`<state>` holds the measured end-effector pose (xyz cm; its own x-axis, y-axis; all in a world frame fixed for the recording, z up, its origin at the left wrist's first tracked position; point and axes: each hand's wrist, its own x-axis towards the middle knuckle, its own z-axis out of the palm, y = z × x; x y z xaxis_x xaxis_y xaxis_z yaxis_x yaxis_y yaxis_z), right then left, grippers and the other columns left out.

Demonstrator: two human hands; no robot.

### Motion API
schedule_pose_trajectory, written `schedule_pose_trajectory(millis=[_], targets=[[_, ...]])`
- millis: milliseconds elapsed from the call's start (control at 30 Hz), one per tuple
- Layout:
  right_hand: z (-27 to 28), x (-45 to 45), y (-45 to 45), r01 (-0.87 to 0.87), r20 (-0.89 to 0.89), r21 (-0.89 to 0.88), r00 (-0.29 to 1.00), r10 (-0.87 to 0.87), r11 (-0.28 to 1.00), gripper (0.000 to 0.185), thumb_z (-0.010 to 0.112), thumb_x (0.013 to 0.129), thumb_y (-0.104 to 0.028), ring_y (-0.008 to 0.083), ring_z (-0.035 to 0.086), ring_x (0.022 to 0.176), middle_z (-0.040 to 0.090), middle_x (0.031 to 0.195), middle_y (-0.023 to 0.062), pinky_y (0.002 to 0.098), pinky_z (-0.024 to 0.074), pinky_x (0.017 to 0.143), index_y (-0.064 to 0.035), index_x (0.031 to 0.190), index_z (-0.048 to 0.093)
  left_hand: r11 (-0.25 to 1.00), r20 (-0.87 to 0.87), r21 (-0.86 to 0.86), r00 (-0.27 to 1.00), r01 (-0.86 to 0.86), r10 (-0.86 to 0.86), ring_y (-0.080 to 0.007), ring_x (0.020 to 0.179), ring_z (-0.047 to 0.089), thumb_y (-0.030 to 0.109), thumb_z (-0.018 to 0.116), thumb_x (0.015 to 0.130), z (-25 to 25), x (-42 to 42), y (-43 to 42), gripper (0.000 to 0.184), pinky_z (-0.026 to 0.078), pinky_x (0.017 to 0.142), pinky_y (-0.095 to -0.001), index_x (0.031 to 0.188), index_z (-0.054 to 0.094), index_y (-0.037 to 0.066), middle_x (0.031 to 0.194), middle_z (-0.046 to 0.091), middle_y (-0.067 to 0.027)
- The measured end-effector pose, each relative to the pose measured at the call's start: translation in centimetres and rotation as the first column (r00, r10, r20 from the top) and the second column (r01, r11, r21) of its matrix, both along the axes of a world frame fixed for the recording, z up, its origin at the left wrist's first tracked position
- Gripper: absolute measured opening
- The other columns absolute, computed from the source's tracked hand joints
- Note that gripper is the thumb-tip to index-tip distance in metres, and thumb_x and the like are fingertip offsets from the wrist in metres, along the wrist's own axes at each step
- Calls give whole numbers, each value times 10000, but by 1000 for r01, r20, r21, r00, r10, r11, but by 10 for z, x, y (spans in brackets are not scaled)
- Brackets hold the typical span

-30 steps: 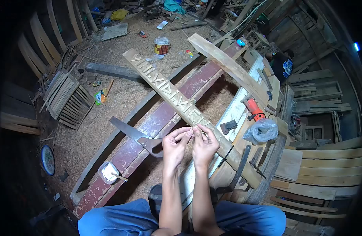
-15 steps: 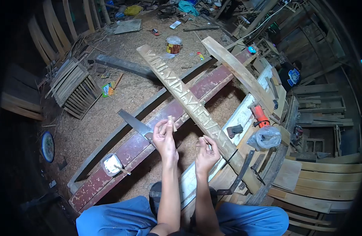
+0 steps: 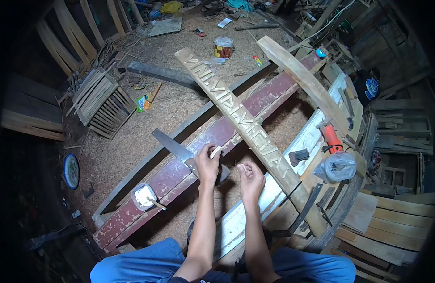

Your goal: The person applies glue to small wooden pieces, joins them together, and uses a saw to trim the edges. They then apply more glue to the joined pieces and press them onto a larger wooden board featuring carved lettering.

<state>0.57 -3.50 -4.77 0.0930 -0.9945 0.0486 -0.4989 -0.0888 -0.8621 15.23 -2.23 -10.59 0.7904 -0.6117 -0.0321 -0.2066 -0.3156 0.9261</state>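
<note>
My left hand (image 3: 207, 166) is closed on a small pale wood piece (image 3: 216, 152), which sticks out past the fingertips. Beneath that hand, a handsaw (image 3: 172, 147) lies across the worn maroon plank (image 3: 165, 181). My right hand (image 3: 252, 184) is raised a little to the right, thumb and fingers pinched together; what they hold, if anything, is too small to make out. Just beyond it runs a long wooden board (image 3: 245, 128) with raised carved letters, resting across the planks. A plastic tub of white paste (image 3: 143, 194) with a stick (image 3: 156, 203) in it sits on the maroon plank.
On the right bench lie an orange power tool (image 3: 331, 137), a plastic bag (image 3: 339, 166), a dark block (image 3: 299, 156) and a curved dark blade (image 3: 308, 210). A paint can (image 3: 223, 48) and a slatted wooden piece (image 3: 104, 101) stand on the shaving-covered floor. Another person (image 3: 368, 86) is at far right.
My left hand has turned so its back faces up, tilting the wood piece with it. The right hand stays pinched. The whole scene has shifted slightly right as the camera moved.
</note>
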Motion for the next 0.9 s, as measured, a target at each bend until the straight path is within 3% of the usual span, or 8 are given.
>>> schedule_pose_trajectory(millis=[33, 100, 300, 400, 533, 633, 800, 900], targets=[[-2, 1, -2, -11, -2, 57, 1000, 11, 998, 187, 808, 915, -99, 118, 587, 665, 722, 834, 78, 279, 505, 649, 13, 1054, 749, 1000, 3, 14, 1000, 3, -3, -277, 898, 724, 32, 797, 828, -4, 2, -2, 270, 540, 912, -404, 1094, 749, 48, 974, 769, -146], [-5, 3, -4, -23, 14, 128, 1000, 22, 991, 207, 797, 930, -113, 112, 595, 661, 738, 830, 78, 271, 504, 648, 4, 1093, 748, 987, 303, 158, 952, -10, -39, -308, 962, 675, 88, 783, 851, -17, 9, -10, 245, 451, 1006, -428, 1095, 757, 79, 935, 757, -154], [-15, 2, -5, -71, 180, 183, 983, 37, 980, 215, 760, 964, -101, 96, 643, 742, 761, 905, 96, 276, 534, 692, 3, 1152, 751, 969, 336, 249, 939, -6, -80, -294, 1107, 616, 116, 779, 842, -21, 13, -18, 288, 370, 1067, -456, 1129, 759, 113, 1121, 751, -92], [-13, -8, -10, -146, 190, 241, 977, 100, 959, 248, 703, 995, -63, 144, 707, 849, 776, 1045, 124, 289, 562, 791, 20, 1229, 715, 987, 429, 163, 902, -20, -53, -301, 1248, 569, 123, 782, 846, -14, -1, -20, 346, 347, 1123, -463, 1189, 738, 103, 1266, 708, -78], [-9, -37, -22, -311, 425, 352, 893, 145, 883, 294, 732, 988, -70, 91, 678, 821, 761, 1023, 76, 224, 539, 765, 38, 1256, 677, 996, 317, -5, 945, 92, -86, -294, 1210, 598, 138, 746, 906, 19, -37, -22, 250, 376, 1091, -443, 1149, 738, 81, 1191, 729, -77], [18, -96, -38, -380, 418, 444, 889, 187, 811, 302, 740, 986, -84, 94, 669, 806, 749, 1006, 72, 224, 537, 753, 41, 1250, 662, 951, 261, -122, 934, 283, -244, -293, 1152, 628, 134, 719, 931, 51, -70, -25, 193, 400, 1048, -423, 1114, 746, 79, 1125, 743, -92], [69, -200, -58, -307, 93, 359, 951, 294, 881, 261, 767, 968, -151, 101, 640, 834, 720, 932, 70, 262, 525, 753, -7, 1185, 735, 857, 298, -130, 844, 498, -446, -286, 1019, 639, 165, 730, 934, 88, -127, -26, 177, 420, 952, -415, 1071, 763, 59, 1022, 743, -109], [71, -235, -70, -289, -69, 139, 951, 300, 947, 217, 795, 928, -150, 118, 577, 755, 685, 862, 75, 279, 490, 698, -21, 1101, 780, 826, 345, -66, 790, 559, -507, -269, 989, 634, 169, 747, 923, 79, -162, -22, 170, 417, 925, -403, 1062, 756, 72, 994, 741, -78]])
